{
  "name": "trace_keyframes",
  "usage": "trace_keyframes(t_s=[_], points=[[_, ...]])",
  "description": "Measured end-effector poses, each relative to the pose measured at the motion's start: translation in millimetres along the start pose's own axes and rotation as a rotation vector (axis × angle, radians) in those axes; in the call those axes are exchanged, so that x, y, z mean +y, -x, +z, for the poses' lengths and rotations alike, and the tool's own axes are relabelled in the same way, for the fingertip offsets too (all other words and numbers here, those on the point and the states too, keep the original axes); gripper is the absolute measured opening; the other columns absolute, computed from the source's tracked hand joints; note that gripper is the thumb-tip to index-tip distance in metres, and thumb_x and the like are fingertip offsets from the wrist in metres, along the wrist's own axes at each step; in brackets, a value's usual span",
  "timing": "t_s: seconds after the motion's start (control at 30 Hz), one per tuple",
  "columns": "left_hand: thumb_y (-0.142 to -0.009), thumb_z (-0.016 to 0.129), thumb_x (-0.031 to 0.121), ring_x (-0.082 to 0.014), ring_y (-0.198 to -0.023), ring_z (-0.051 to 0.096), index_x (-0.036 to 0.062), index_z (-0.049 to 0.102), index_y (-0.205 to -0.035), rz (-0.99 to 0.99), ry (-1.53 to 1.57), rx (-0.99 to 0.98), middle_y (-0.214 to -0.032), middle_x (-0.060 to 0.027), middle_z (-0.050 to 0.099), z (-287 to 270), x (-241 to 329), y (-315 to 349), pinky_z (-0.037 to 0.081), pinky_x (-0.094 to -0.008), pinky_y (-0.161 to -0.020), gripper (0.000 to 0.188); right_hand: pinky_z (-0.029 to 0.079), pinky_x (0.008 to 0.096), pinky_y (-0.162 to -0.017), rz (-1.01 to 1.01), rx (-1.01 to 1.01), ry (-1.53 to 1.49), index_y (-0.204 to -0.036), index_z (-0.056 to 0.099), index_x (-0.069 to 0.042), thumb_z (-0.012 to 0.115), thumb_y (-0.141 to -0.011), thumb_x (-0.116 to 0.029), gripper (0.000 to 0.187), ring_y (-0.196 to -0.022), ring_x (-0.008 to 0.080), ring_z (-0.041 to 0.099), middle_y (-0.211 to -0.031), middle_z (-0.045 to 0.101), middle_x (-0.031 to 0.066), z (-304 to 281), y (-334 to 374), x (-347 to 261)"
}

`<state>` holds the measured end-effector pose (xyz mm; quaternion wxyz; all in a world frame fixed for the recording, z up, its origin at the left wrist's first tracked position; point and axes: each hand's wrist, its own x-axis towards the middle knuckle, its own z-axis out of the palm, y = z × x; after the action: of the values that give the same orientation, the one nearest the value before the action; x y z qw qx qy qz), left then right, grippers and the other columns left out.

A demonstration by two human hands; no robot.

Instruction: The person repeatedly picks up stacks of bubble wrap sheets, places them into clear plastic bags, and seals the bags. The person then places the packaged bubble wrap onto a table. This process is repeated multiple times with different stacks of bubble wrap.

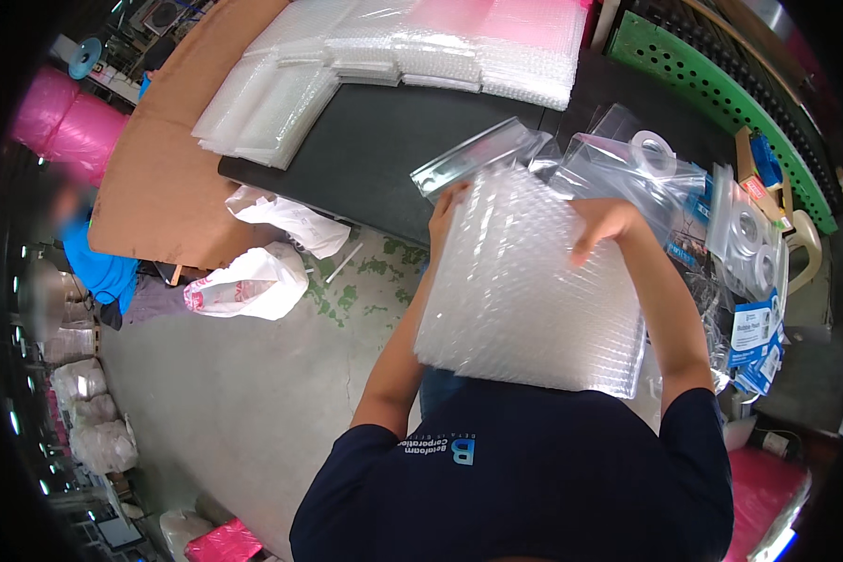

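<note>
A stack of clear bubble wrap sheets (534, 300) is held up in front of my body, tilted. My left hand (447, 214) grips its far left edge, the fingers partly hidden behind it. At the upper right side my right hand (604, 228) is closed on the bubble wrap, with one digit bent down over its face. A flat clear plastic bag (478, 157) sticks out just beyond the stack, close to my left fingertips. Whether my left hand also touches that bag is hidden.
Bubble wrap piles (407, 42) line the back of the black table (384, 131). Clear bags (590, 169), tape rolls (653, 153) and blue-white printed cards (754, 332) crowd the right. A green perforated rail (702, 84) stands behind. White bags (253, 281) and another person (103, 258) are at left.
</note>
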<state>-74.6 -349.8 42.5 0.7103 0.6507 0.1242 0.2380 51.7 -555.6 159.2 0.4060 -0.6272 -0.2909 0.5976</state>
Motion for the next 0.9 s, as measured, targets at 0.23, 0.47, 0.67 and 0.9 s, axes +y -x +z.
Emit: trace_keyframes(t_s=[0.23, 0.47, 0.67, 0.9], points=[[-0.073, 0.067, -0.002, -0.0217, -0.105, 0.055, 0.0068, 0.051, -0.126, 0.145, -0.125, -0.058, -0.122, -0.0089, 0.046, -41, 9, -8, 0.046, -0.0293, -0.088, 0.056, 0.038, 0.0389, -0.097, -0.016, -0.129, -0.244, -0.139, 0.031, -0.001, 0.074, -0.064, -0.008, 0.087, -0.114, 0.0252, 0.049, -0.127, 0.051, 0.0164, -4, -45, 10], [-0.067, 0.071, -0.002, -0.0249, -0.112, 0.052, 0.0101, 0.049, -0.132, 0.349, -0.367, -0.199, -0.126, -0.0102, 0.045, -57, 8, 5, 0.045, -0.0325, -0.093, 0.070, 0.036, 0.0396, -0.100, 0.132, -0.045, -0.211, -0.139, 0.036, -0.010, 0.070, -0.073, -0.018, 0.075, -0.119, 0.0245, 0.045, -0.130, 0.049, 0.0124, -25, -69, 82], [-0.067, 0.071, -0.001, -0.0249, -0.112, 0.051, 0.0103, 0.048, -0.132, 0.301, -0.450, -0.179, -0.127, -0.0095, 0.044, -74, -34, 9, 0.042, -0.0348, -0.096, 0.070, 0.029, 0.0414, -0.104, 0.285, -0.014, -0.127, -0.137, 0.037, -0.006, 0.073, -0.074, -0.030, 0.077, -0.126, 0.0255, 0.037, -0.134, 0.045, 0.0133, -27, -82, 97], [-0.075, 0.067, 0.003, -0.0249, -0.113, 0.052, 0.0079, 0.046, -0.133, 0.253, -0.518, -0.185, -0.131, -0.0108, 0.042, -81, -14, 30, 0.048, -0.0318, -0.089, 0.062, 0.012, 0.0430, -0.110, 0.279, 0.042, 0.037, -0.146, 0.014, -0.005, 0.074, -0.072, -0.035, 0.100, -0.139, 0.0280, 0.013, -0.149, 0.022, 0.0162, -21, -63, 52]])
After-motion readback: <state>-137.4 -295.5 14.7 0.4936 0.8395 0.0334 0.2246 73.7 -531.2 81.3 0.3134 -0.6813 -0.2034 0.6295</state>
